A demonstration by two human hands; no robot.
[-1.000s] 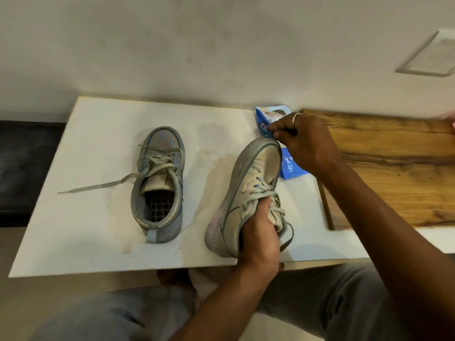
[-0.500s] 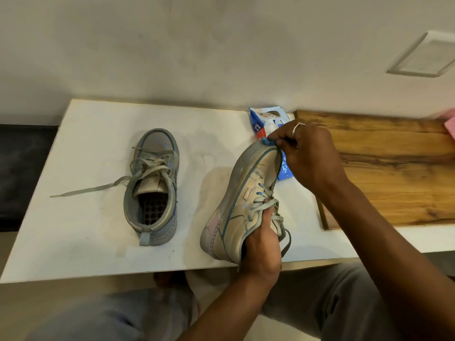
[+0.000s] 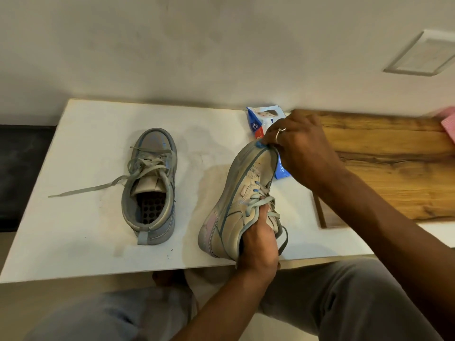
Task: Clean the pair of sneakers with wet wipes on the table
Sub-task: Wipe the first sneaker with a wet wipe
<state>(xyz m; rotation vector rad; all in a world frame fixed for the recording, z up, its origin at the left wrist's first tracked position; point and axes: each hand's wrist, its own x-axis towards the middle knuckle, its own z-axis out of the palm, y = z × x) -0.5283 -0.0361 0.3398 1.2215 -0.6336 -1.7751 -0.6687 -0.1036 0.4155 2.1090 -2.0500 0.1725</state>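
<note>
Now right hand (image 3: 302,153), pinching blue wet wipe (image 3: 259,144), off blue-white wipes pack (image 3: 261,119), onto toe of tilted beige sneaker (image 3: 243,193); left hand (image 3: 258,242) grips its collar. Wiping begins; grey sneaker (image 3: 150,185) waits, 9 o'clock on white tabletop (image 3: 86,242).

The right hand (image 3: 302,153) has left the wipes pack (image 3: 261,119) and come onto the toe of the held sneaker (image 3: 243,193); its fingertips (image 3: 270,140) now pinch a small blue wad (image 3: 259,144) against the toe's front rim.
</note>
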